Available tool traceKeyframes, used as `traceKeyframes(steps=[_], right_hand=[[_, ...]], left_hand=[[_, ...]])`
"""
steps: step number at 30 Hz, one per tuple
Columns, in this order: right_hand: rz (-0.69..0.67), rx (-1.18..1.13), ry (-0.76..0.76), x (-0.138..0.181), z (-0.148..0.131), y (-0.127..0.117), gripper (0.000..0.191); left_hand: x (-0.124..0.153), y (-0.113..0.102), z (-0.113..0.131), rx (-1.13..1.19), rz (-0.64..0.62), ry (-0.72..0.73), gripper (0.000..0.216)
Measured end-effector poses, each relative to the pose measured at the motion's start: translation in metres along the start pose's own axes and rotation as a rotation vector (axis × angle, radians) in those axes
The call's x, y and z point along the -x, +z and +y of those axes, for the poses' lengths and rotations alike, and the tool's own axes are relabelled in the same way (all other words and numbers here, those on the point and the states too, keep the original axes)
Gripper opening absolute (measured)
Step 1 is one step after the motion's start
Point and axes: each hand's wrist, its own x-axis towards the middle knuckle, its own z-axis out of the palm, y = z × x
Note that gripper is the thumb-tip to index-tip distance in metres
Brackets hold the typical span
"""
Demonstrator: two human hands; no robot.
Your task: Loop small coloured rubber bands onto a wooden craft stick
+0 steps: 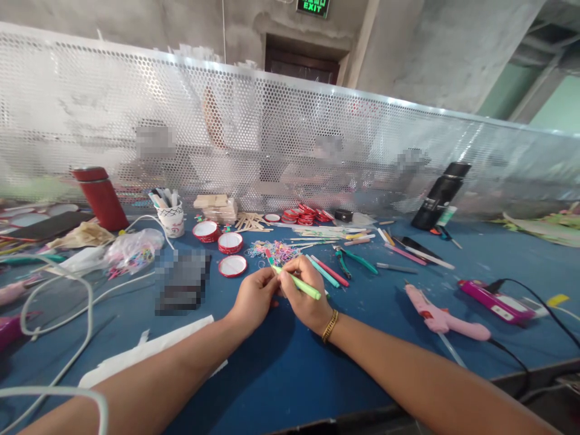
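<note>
My right hand (304, 295) is closed around a light green pen (302, 285), whose tip points left toward my left hand. My left hand (254, 296) is pinched shut right at that tip, holding something too small to make out. Both hands rest low over the blue table (281, 362), near its middle. A gold bracelet (330, 326) circles my right wrist. Just beyond my fingers lies a heap of small coloured rubber bands (272, 251).
Round red-rimmed lids (232, 266), coloured pens (330, 270), green-handled pliers (356, 258) and craft sticks (251, 222) lie ahead. A pink glue gun (446, 321) and purple device (496, 301) sit right; white cables (54, 302), a red flask (102, 198) and cup (171, 217) left. A perforated screen (290, 139) backs the table.
</note>
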Motion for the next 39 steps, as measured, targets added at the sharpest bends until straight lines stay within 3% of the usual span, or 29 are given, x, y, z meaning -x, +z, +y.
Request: traceKeyframes(steps=[39], right_hand=[[0.044,0.096,-0.025,-0.0038,-0.0022,-0.0007,0.009]], left_hand=[[0.0,0.0003,0.0018,-0.034,0.0,-0.006,0.036]])
